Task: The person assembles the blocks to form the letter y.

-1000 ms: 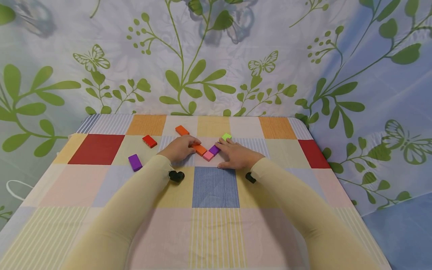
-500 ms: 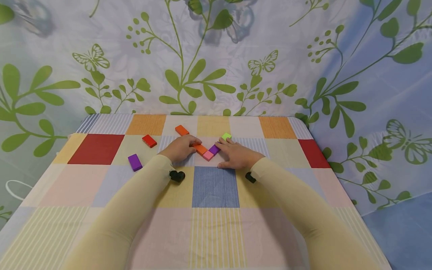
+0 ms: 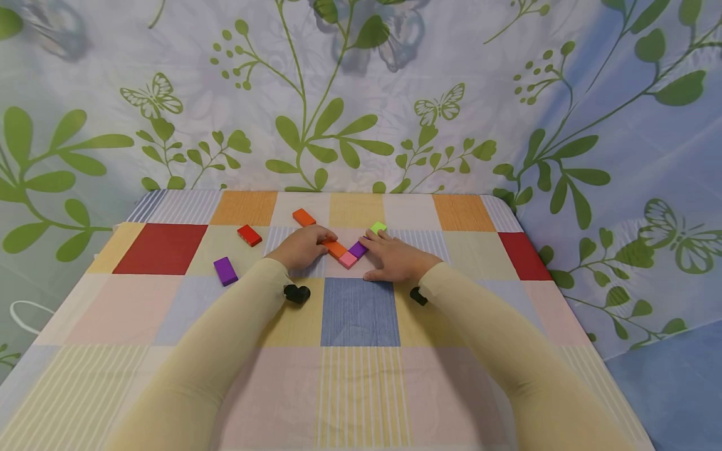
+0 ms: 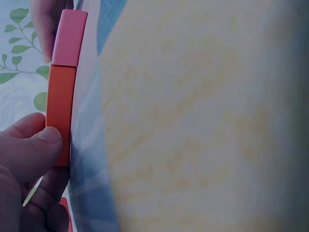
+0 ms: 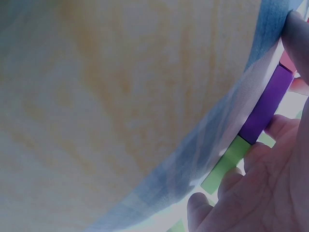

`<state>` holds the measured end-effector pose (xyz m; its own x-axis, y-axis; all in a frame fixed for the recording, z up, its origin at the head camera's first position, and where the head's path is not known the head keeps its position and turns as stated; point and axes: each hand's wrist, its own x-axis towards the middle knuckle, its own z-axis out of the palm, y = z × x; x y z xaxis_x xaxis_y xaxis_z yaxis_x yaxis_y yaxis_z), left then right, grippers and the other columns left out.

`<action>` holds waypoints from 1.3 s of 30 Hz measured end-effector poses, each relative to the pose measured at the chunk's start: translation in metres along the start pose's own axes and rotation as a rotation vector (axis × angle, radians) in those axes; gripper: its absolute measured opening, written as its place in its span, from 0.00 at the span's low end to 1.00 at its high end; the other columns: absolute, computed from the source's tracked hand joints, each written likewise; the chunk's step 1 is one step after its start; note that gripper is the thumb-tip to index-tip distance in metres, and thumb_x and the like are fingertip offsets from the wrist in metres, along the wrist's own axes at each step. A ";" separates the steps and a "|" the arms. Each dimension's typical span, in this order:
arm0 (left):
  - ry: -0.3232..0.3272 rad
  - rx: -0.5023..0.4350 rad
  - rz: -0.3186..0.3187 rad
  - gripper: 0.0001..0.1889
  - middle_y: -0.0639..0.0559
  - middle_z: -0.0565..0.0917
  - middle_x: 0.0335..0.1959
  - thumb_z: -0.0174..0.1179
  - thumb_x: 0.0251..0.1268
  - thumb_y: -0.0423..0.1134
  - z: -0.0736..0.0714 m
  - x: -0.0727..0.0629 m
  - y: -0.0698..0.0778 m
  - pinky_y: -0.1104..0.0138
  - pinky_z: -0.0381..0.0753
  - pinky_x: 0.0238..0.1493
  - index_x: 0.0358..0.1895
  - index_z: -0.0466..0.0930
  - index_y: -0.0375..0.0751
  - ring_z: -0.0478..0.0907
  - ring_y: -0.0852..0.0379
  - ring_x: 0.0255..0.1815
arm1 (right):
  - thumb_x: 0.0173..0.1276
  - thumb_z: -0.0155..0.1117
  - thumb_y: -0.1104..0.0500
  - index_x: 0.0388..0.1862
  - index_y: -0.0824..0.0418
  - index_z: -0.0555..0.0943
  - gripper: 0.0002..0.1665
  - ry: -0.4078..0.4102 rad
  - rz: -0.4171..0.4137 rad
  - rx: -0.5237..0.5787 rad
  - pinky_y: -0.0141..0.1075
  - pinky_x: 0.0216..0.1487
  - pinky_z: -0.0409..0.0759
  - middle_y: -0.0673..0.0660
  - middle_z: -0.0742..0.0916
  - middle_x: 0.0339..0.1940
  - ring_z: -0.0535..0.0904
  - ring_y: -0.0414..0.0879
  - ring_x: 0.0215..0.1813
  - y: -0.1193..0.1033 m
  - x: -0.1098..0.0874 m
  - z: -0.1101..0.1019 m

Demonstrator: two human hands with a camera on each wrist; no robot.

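My left hand (image 3: 301,247) pinches an orange block (image 4: 61,106) near one end, its thumb on the near side in the left wrist view. The orange block's other end meets a pink block (image 3: 348,259) at the corner of a V-shaped row. From the pink block, a purple block (image 5: 268,104) and a lime green block (image 5: 226,164) run up the right side, end to end. My right hand (image 3: 398,255) lies along this side with fingers spread, fingertips at the green and purple blocks and thumb extended toward me. Its fingers partly cover both blocks in the head view.
Left of the row lie a second purple block (image 3: 225,271), a red block (image 3: 249,235) and a red-orange block (image 3: 304,217). A patchwork cloth (image 3: 361,313) covers the table. Behind it hangs a leaf-and-butterfly curtain (image 3: 361,81), and a white cable (image 3: 22,318) loops at the left edge.
My left hand and the orange block have shifted very slightly to the right, against the pink block. The right hand and the other blocks stay where they were.
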<state>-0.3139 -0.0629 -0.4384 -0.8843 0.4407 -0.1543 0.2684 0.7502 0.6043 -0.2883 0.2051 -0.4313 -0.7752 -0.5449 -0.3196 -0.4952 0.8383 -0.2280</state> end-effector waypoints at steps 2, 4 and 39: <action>0.001 0.002 -0.001 0.20 0.46 0.82 0.69 0.59 0.78 0.35 0.000 0.001 -0.001 0.47 0.70 0.78 0.69 0.81 0.47 0.75 0.44 0.73 | 0.73 0.62 0.30 0.89 0.50 0.47 0.59 0.000 0.000 -0.001 0.63 0.85 0.49 0.57 0.47 0.91 0.38 0.60 0.90 0.000 0.000 0.000; 0.003 0.003 -0.005 0.20 0.47 0.82 0.68 0.60 0.78 0.35 0.001 0.001 -0.001 0.47 0.70 0.78 0.69 0.81 0.47 0.75 0.45 0.73 | 0.73 0.62 0.30 0.90 0.50 0.47 0.59 0.000 0.001 -0.001 0.63 0.85 0.49 0.57 0.47 0.91 0.38 0.60 0.90 0.000 0.000 0.000; 0.010 0.027 -0.035 0.18 0.47 0.83 0.66 0.57 0.80 0.34 0.001 0.003 0.000 0.46 0.70 0.78 0.66 0.82 0.50 0.76 0.44 0.71 | 0.73 0.63 0.31 0.89 0.51 0.47 0.58 -0.006 0.005 0.011 0.63 0.85 0.48 0.58 0.46 0.91 0.37 0.60 0.90 -0.001 -0.001 -0.001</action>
<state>-0.3162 -0.0609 -0.4397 -0.8970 0.4090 -0.1675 0.2471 0.7783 0.5772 -0.2874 0.2046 -0.4296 -0.7750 -0.5411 -0.3264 -0.4871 0.8406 -0.2370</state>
